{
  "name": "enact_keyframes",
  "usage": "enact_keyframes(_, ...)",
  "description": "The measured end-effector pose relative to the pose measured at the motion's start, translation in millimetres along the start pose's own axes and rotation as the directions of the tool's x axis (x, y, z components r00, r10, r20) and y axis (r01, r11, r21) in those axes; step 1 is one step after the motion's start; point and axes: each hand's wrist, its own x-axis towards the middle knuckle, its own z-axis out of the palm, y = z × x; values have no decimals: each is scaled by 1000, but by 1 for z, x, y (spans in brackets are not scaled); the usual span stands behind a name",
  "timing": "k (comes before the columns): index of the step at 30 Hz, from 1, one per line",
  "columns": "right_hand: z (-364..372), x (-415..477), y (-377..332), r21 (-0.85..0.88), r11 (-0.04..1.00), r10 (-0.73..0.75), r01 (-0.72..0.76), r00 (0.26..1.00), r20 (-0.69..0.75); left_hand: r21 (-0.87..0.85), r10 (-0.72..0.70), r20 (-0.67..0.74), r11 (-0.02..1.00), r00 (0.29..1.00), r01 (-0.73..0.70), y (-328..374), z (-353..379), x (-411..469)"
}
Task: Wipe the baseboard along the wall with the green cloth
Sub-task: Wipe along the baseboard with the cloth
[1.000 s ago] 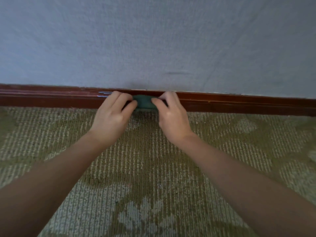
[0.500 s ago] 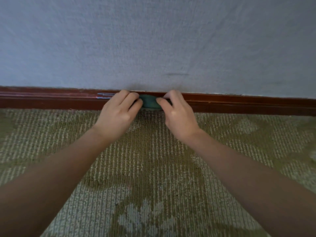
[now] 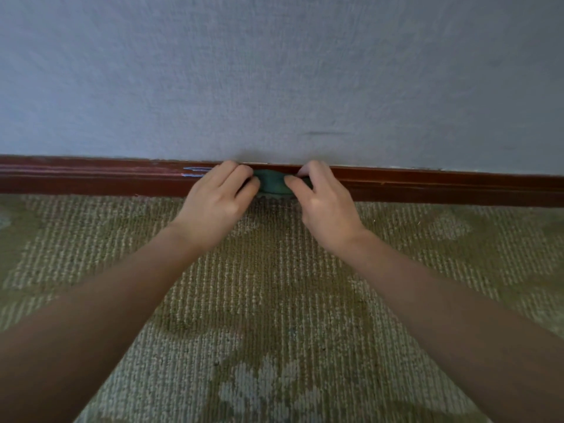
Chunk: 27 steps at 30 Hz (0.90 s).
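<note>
A small bunched green cloth (image 3: 272,184) is pressed against the dark red-brown wooden baseboard (image 3: 91,178) that runs across the foot of the wall. My left hand (image 3: 216,203) grips the cloth's left end and my right hand (image 3: 323,203) grips its right end, with fingers curled over it. Only the middle of the cloth shows between my hands; the ends are hidden under my fingers.
A pale grey-blue wall (image 3: 274,71) rises above the baseboard, with a faint dark scuff (image 3: 323,133). Pale scratch marks (image 3: 195,172) sit on the baseboard just left of my left hand. Green and beige patterned carpet (image 3: 274,300) covers the floor.
Both hands have slid the cloth a little to the right along the baseboard and slightly higher on it. Their grip on the cloth is unchanged.
</note>
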Motion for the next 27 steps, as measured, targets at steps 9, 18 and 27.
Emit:
enact_keyframes(9,-6,-7,-1,14,1000,2,-2,999,-49,-6,61,34,998,998,-61,2,3,4)
enact_keyframes(18,-11,-10,14,-42,998,-40,40,999,-11,-38,-5,37,999,999,6,16,2,15)
enact_keyframes(27,4,-4,-1,-2,1000,-25,25,993,-114,-33,-17,58,999,998,19,4,-4,7)
